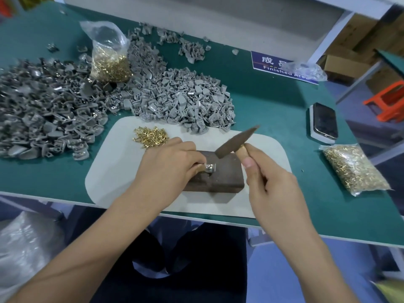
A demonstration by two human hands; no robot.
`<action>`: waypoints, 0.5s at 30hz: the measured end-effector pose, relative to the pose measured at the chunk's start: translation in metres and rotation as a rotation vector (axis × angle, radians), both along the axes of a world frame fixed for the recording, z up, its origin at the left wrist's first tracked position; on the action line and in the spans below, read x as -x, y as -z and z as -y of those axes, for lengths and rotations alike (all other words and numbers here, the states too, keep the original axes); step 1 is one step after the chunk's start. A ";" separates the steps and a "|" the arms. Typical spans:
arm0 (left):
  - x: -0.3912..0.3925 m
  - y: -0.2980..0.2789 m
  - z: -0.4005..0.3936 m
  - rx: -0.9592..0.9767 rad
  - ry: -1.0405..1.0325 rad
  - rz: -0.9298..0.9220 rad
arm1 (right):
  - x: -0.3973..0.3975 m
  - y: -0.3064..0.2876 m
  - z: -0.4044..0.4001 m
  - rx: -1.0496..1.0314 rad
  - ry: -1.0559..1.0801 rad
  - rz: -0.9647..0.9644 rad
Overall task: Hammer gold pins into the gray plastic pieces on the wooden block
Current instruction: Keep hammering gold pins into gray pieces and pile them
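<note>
- On the wooden block [220,173], left hand [168,165] fingers [196,164] pinch a gray plastic piece [209,167], pin head showing on top.
- Right hand [271,182] curls round the hammer [235,139] handle, head raised and blurred above the block.
- Block sits on a pale mat [113,171], loose gold pins [150,136] just behind the left hand.
- Beyond, heaps of gray pieces [179,103] cover the green bench [273,101]; bagged pins [354,169] lie right.
</note>
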State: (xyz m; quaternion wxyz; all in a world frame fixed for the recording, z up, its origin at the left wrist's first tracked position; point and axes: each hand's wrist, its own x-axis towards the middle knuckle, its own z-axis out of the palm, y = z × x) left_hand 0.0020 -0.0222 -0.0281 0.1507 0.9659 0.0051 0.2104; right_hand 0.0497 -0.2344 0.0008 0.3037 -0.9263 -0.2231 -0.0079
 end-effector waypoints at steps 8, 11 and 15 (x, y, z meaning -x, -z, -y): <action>0.001 0.000 0.001 -0.026 0.000 -0.028 | -0.001 0.007 -0.001 0.005 -0.056 -0.028; 0.002 -0.001 0.001 -0.027 -0.005 -0.052 | 0.005 0.007 -0.003 0.035 -0.082 -0.062; 0.002 -0.004 0.002 -0.016 -0.010 -0.062 | 0.007 0.003 -0.003 -0.026 -0.049 -0.070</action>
